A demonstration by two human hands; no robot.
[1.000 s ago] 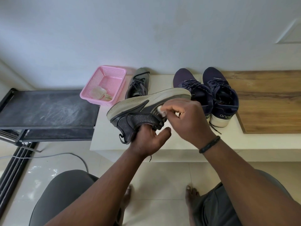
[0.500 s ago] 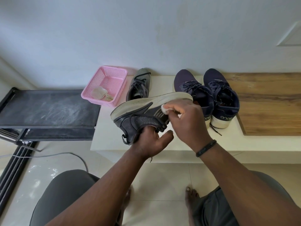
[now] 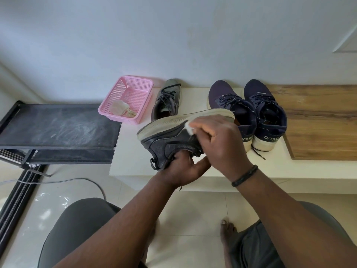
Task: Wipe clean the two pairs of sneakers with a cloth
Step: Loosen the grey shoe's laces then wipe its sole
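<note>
My left hand (image 3: 183, 169) grips a grey sneaker (image 3: 170, 140) from below, fingers inside its opening, holding it on its side with the pale sole up. My right hand (image 3: 220, 140) pinches a small white cloth (image 3: 189, 128) against the sneaker's side by the sole edge. The other grey sneaker (image 3: 167, 100) stands on the white bench (image 3: 133, 151) behind. A pair of navy sneakers (image 3: 251, 111) with white soles stands to the right on the bench.
A pink basket (image 3: 135, 88) with a crumpled cloth (image 3: 120, 110) inside sits at the bench's left end. A black rack (image 3: 58, 128) stands left of the bench, a wooden panel (image 3: 318, 122) lies to the right. A grey cable (image 3: 77, 180) crosses the tiled floor.
My right hand with the cloth has slid a little along the sneaker's side near the sole. The left hand keeps the same hold on the shoe.
</note>
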